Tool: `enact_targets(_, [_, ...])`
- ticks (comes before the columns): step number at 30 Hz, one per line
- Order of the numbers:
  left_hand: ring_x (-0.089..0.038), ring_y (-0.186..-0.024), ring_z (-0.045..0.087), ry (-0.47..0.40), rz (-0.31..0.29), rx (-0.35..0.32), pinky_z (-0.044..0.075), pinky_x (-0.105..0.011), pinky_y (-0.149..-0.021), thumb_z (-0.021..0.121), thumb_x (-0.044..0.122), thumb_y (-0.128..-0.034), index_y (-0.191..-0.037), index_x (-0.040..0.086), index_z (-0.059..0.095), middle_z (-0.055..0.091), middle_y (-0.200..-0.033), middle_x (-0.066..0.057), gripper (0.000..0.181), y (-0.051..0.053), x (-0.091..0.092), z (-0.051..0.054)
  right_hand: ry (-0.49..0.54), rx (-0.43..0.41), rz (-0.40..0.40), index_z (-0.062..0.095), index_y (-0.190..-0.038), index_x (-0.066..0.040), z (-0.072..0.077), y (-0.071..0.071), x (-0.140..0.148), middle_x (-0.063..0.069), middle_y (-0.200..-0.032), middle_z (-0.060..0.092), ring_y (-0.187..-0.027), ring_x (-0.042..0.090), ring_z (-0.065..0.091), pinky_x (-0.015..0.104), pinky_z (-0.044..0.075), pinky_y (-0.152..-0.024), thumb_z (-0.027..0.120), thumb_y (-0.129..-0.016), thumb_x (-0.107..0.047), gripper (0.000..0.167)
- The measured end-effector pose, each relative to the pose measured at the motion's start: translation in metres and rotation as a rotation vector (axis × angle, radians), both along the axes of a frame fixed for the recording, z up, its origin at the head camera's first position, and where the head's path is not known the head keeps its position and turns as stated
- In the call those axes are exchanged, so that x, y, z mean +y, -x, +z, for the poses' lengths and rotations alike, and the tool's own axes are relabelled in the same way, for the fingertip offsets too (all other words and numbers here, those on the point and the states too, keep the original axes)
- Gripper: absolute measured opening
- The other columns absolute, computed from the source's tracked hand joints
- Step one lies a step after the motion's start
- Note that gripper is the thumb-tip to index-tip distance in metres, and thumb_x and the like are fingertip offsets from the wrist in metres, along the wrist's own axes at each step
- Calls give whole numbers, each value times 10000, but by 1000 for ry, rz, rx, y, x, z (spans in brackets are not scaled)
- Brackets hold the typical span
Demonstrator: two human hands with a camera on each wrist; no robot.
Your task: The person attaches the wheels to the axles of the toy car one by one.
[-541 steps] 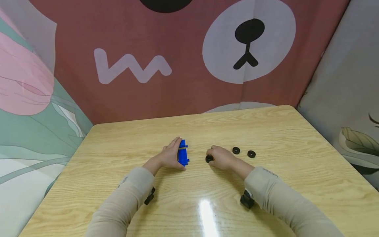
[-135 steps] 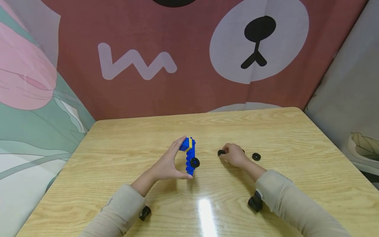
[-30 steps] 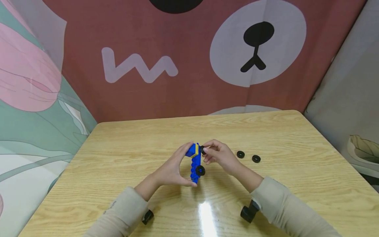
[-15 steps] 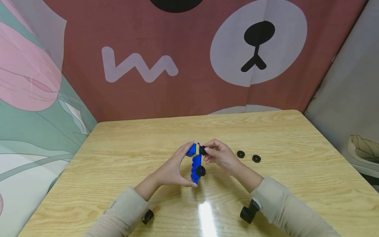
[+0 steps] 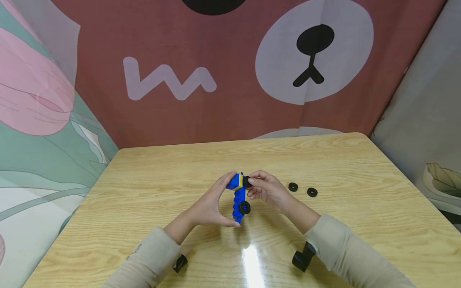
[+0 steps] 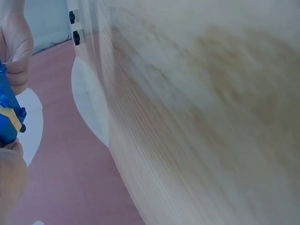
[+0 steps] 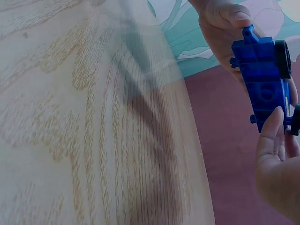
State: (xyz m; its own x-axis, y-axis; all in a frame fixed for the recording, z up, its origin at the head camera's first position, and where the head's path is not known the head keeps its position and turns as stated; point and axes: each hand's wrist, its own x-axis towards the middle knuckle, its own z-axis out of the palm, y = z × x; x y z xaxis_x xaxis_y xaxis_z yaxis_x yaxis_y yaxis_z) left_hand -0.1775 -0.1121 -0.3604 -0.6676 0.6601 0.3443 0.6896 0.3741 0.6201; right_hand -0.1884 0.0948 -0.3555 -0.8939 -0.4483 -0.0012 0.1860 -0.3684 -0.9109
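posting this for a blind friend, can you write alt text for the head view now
A person's left hand holds a blue toy vehicle with one black wheel on its near end, while the right hand pinches another wheel at its far end. Two loose wheels lie on the wooden table to the right.

A blue and yellow plastic toy car [image 5: 239, 197] is between the left hand [image 5: 209, 206] and the right hand [image 5: 269, 191], above the pale wood table [image 5: 162, 172]. A round black wheel [image 5: 244, 207] is on its near right side, a second wheel [image 5: 247, 182] at the far end. Two loose black rings [image 5: 293, 187] lie further right (a bit apart).
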Motion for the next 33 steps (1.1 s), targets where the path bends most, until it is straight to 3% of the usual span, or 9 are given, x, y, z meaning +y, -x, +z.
enact_targets(9, [-163,-1233,222,-5,-8,-15,218,-398,-990,832,350,-484,-1387,146,76,143,-1402,-42,1195,-1,2,1,12,10,23,504,-864,-97,0,-1,-2,21,-752,594,-674,134,574,277,478,-683,437,-892,-82,75])
enact_targets(16, [-133,-1241,204,-4,-16,-5,221,-379,-991,803,393,-517,-1386,215,60,133,-1403,12,1157,0,2,1,-33,5,44,508,-908,-97,-1,-1,-4,19,-855,599,-799,163,574,357,432,-812,409,-894,-125,104])
enact_targets(27, [-199,-1240,211,-65,-47,9,227,-444,-977,806,360,-529,-1390,177,35,128,-1405,-35,1170,-1,1,2,82,9,111,523,-987,-87,-3,-2,-6,60,-879,601,-800,208,581,362,446,-785,312,-938,-142,224])
enact_targets(33, [-200,-1232,227,-96,-50,17,227,-425,-981,811,333,-522,-1389,163,49,164,-1393,-53,1166,1,0,1,76,-14,99,537,-987,-64,-3,-2,-9,89,-814,622,-746,206,595,339,472,-738,331,-936,-170,238])
